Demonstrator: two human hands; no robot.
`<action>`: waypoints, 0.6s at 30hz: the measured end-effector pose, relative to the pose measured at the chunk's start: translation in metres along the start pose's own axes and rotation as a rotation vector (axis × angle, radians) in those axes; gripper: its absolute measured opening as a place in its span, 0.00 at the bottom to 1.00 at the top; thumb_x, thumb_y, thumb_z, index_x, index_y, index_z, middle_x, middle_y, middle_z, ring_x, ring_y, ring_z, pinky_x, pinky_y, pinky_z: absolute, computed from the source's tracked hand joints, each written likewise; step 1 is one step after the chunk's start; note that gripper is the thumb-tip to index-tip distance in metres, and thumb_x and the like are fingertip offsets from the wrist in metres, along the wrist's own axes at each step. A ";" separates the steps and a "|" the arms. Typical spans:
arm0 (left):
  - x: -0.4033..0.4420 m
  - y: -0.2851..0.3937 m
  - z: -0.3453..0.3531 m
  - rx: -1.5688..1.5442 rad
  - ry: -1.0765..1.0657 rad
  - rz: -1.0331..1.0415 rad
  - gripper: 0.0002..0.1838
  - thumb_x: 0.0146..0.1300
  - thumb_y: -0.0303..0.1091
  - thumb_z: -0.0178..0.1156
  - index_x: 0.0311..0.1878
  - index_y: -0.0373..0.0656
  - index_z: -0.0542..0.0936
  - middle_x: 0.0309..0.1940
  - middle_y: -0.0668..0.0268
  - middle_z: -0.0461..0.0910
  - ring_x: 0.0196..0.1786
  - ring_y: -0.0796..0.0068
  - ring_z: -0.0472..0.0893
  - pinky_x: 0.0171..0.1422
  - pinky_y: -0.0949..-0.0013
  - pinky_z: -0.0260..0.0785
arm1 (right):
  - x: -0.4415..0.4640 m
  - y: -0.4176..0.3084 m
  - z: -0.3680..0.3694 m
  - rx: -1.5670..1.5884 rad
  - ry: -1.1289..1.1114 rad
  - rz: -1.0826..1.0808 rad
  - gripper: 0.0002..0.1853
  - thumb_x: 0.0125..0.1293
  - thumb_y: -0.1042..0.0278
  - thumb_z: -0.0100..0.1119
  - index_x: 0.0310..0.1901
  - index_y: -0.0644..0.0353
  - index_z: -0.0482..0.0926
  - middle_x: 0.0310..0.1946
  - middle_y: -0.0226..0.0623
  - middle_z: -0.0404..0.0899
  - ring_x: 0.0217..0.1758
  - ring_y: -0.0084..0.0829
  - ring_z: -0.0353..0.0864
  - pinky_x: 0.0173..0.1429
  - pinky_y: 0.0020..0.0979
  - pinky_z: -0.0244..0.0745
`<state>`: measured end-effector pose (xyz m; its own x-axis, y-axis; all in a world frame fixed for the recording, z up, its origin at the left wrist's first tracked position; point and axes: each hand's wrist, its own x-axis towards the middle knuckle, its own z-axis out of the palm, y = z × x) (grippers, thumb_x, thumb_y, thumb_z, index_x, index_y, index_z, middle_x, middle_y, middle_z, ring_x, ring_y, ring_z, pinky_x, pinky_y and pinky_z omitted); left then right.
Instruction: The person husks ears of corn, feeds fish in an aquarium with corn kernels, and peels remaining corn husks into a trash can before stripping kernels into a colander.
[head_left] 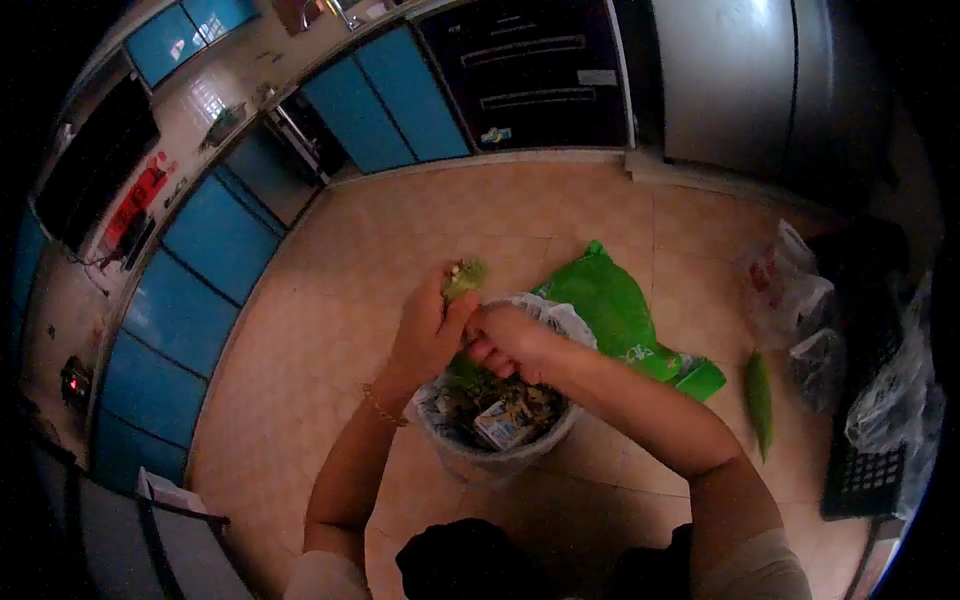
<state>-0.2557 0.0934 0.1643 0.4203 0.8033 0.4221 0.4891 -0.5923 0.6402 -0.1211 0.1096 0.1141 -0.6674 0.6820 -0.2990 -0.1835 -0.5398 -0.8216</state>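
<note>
Hands point(425, 325) with greens point(465, 282), over bin rim point(505, 455), floor point(320, 290) around

Below the two hands, the bin liner point(455, 462) is thin, crinkled, translucent plastic; just beyond the right hand point(508, 340), the green bag point(600, 300) looks like smooth, flexible plastic with a slight sheen; farther right, the clear bags point(785, 285) are wrinkled, glossy plastic; the black crate point(868, 480) beside them is rigid, perforated plastic; ahead, the refrigerator point(725, 75) has a smooth, metallic-looking surface; left of the left hand point(425, 330), the blue cabinet doors point(180, 300) are smooth and glossy; the floor tiles point(330, 260) around the hands have a soft sheen.
</note>
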 end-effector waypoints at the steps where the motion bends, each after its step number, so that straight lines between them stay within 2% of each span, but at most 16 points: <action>1: 0.000 0.000 0.002 0.002 -0.003 0.001 0.15 0.56 0.36 0.52 0.42 0.37 0.68 0.27 0.59 0.73 0.30 0.68 0.73 0.35 0.70 0.64 | -0.002 0.004 0.009 0.003 0.000 -0.003 0.13 0.59 0.57 0.42 0.26 0.57 0.68 0.15 0.32 0.64 0.12 0.22 0.57 0.14 0.25 0.51; 3: 0.003 0.001 0.007 0.060 0.183 0.023 0.13 0.57 0.38 0.52 0.38 0.36 0.70 0.22 0.60 0.72 0.25 0.72 0.72 0.31 0.70 0.64 | -0.010 0.007 0.029 -0.180 0.226 -0.243 0.16 0.58 0.54 0.38 0.23 0.57 0.69 0.12 0.32 0.64 0.12 0.24 0.60 0.15 0.27 0.52; 4: 0.004 0.003 0.009 0.061 0.181 0.025 0.13 0.57 0.38 0.52 0.38 0.36 0.70 0.22 0.60 0.72 0.25 0.72 0.72 0.31 0.70 0.64 | -0.013 0.006 0.033 -0.216 0.306 -0.331 0.20 0.58 0.52 0.37 0.20 0.59 0.69 0.12 0.33 0.65 0.13 0.26 0.61 0.17 0.30 0.52; 5: 0.007 0.006 0.010 0.029 0.215 -0.021 0.14 0.57 0.39 0.52 0.36 0.36 0.70 0.20 0.61 0.72 0.24 0.75 0.71 0.29 0.71 0.62 | -0.012 0.008 0.030 -0.215 0.306 -0.332 0.20 0.58 0.52 0.37 0.20 0.59 0.69 0.12 0.33 0.65 0.13 0.26 0.61 0.17 0.30 0.52; 7: 0.014 0.012 0.013 0.005 0.252 -0.068 0.14 0.58 0.40 0.52 0.34 0.36 0.71 0.18 0.63 0.71 0.23 0.78 0.70 0.26 0.72 0.61 | -0.007 0.012 0.021 -0.232 0.325 -0.528 0.22 0.57 0.50 0.38 0.20 0.61 0.70 0.13 0.32 0.67 0.15 0.27 0.62 0.19 0.30 0.54; 11: 0.023 0.017 0.019 0.020 0.407 -0.048 0.17 0.59 0.44 0.51 0.29 0.36 0.71 0.16 0.67 0.69 0.19 0.82 0.66 0.22 0.73 0.58 | -0.008 0.011 0.025 -0.084 0.434 -0.489 0.24 0.57 0.47 0.42 0.20 0.62 0.70 0.13 0.30 0.66 0.17 0.24 0.62 0.22 0.29 0.56; 13: 0.029 0.010 0.018 0.037 0.457 -0.037 0.18 0.60 0.45 0.50 0.28 0.36 0.71 0.16 0.68 0.69 0.19 0.82 0.65 0.22 0.74 0.57 | -0.004 0.014 0.026 -0.179 0.426 -0.568 0.21 0.59 0.52 0.48 0.13 0.54 0.64 0.11 0.23 0.60 0.15 0.16 0.55 0.18 0.23 0.49; 14: 0.034 0.008 0.015 0.012 0.478 -0.074 0.19 0.60 0.46 0.49 0.26 0.37 0.71 0.15 0.68 0.68 0.18 0.82 0.65 0.21 0.74 0.58 | -0.004 0.012 0.027 -0.174 0.425 -0.573 0.21 0.59 0.52 0.48 0.13 0.54 0.64 0.11 0.23 0.60 0.15 0.16 0.55 0.18 0.23 0.49; 16: 0.040 0.010 0.014 -0.005 0.496 -0.111 0.20 0.61 0.46 0.48 0.24 0.38 0.71 0.15 0.68 0.68 0.17 0.82 0.66 0.21 0.74 0.58 | -0.004 0.011 0.032 -0.052 0.356 -0.745 0.20 0.60 0.53 0.49 0.15 0.56 0.65 0.14 0.21 0.61 0.17 0.13 0.57 0.20 0.21 0.50; 18: 0.050 0.031 0.013 -0.326 0.553 -0.142 0.22 0.61 0.48 0.46 0.22 0.39 0.71 0.13 0.69 0.68 0.16 0.80 0.68 0.20 0.74 0.61 | -0.008 0.005 0.038 -0.083 0.413 -0.802 0.20 0.60 0.53 0.48 0.16 0.57 0.66 0.14 0.20 0.62 0.18 0.13 0.57 0.20 0.21 0.51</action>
<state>-0.2099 0.1143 0.1966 -0.1282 0.8375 0.5311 0.2179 -0.4986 0.8390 -0.1441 0.0830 0.1302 -0.0469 0.9694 0.2409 -0.4188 0.1999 -0.8858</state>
